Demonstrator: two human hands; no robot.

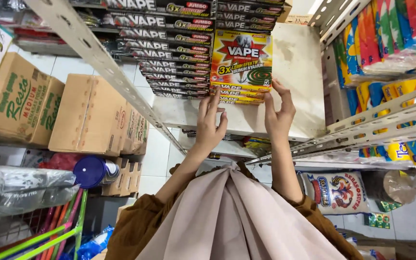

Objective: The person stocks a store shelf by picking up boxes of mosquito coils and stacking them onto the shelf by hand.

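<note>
shelf [294, 72]: hands [211, 126] [279, 115] (both open) steady yellow box [241, 60].

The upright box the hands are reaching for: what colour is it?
Yellow box with a red starburst and a green coil picture; head view.

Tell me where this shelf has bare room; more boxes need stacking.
Bare white shelf board lies right of the yellow box stack, up to the slotted upright. A narrow strip runs along the front edge under the left hand and right hand. Left, dark boxes crowd it.
</note>
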